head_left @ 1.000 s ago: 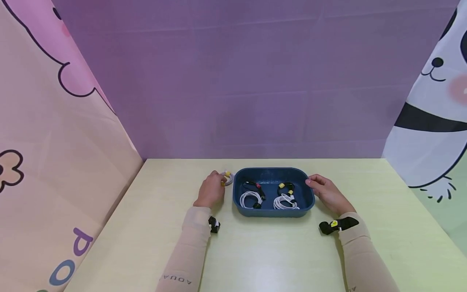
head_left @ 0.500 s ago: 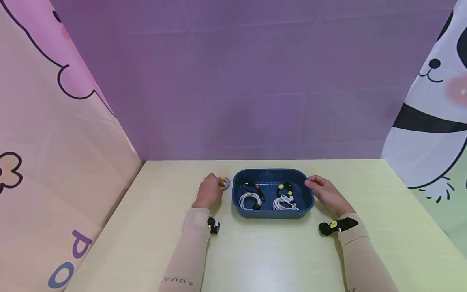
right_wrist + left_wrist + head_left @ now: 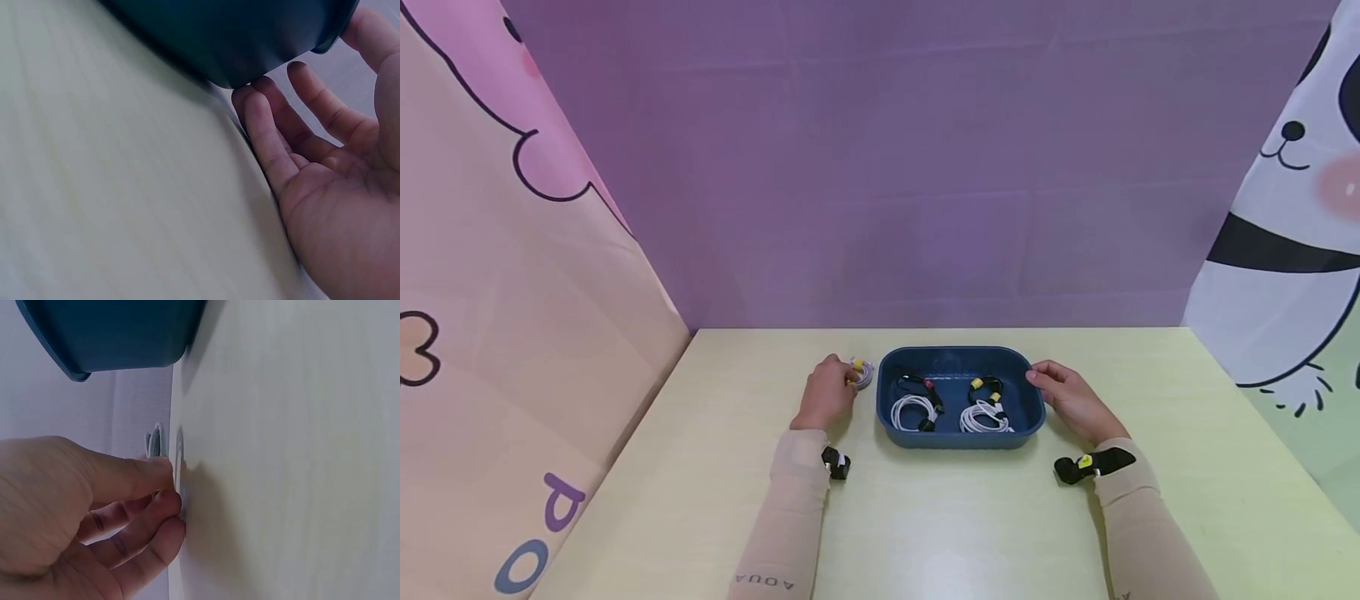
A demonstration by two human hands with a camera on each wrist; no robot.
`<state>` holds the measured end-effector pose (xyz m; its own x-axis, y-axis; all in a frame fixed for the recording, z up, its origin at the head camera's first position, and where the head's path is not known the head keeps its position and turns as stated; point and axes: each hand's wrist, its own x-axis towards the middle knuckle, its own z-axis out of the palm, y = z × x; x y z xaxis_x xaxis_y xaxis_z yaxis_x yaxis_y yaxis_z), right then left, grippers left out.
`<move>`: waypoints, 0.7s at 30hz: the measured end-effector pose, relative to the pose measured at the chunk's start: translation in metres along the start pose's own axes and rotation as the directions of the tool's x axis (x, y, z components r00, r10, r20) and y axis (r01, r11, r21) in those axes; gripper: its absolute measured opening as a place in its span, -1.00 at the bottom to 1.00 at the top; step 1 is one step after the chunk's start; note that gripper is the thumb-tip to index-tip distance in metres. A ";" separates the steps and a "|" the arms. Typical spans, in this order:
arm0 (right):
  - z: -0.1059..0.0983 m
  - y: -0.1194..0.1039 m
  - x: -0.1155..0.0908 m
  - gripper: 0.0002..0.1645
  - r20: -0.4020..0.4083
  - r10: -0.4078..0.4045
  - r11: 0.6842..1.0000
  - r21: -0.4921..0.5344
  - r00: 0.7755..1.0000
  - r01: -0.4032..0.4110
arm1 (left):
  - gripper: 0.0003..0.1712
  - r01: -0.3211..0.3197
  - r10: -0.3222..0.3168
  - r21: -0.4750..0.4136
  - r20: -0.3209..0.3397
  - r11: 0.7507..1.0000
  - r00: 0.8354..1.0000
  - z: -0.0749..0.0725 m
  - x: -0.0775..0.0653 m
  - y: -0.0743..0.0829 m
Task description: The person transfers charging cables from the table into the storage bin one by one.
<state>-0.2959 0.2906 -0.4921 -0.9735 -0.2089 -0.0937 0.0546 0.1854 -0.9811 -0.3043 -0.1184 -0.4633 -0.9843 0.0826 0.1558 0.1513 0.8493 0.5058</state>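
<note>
Left of the blue plastic box [image 3: 962, 439], my left hand [image 3: 826, 392] pinches a small coiled cable [image 3: 864, 375] with a yellow tie, close over the table. In the left wrist view, the thumb and curled fingers [image 3: 164, 506] meet on the coil [image 3: 155, 440], their tips right at the tabletop. My right hand [image 3: 1071, 397] holds the box at its right end, thumb on the rim. In the right wrist view, several fingertips [image 3: 256, 103] rest against the box's lower outer wall [image 3: 250, 37]. Inside the box lie two white coiled cables [image 3: 914, 413] and two black cables [image 3: 988, 387].
The pale wooden table [image 3: 925, 517] extends in front of the box and to both sides. A purple cloth backdrop [image 3: 880, 167] stands behind it, with printed cloth panels [image 3: 1262, 308] at left and right. Both wrists wear black camera straps [image 3: 1093, 464].
My left hand has shifted slightly left and nearer to me with the coiled cable, widening its gap to the box. The right hand and the box have stayed in place.
</note>
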 end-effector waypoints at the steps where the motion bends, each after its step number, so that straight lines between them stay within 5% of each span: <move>1: 0.000 0.000 0.000 -0.39 0.000 -0.001 1.000 -0.002 1.000 0.001 | -0.85 0.000 0.000 -0.005 0.001 1.000 1.000 -0.001 0.000 0.000; 21: 0.002 -0.003 0.001 -0.43 0.000 0.009 1.000 -0.003 1.000 -0.009 | -0.83 -0.023 0.022 -0.069 -0.012 0.997 1.000 -0.016 -0.002 0.008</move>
<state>-0.2964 0.2882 -0.4898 -0.9729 -0.2074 -0.1023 0.0626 0.1898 -0.9798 -0.2996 -0.1199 -0.4460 -0.9796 0.0953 0.1770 0.1798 0.8092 0.5593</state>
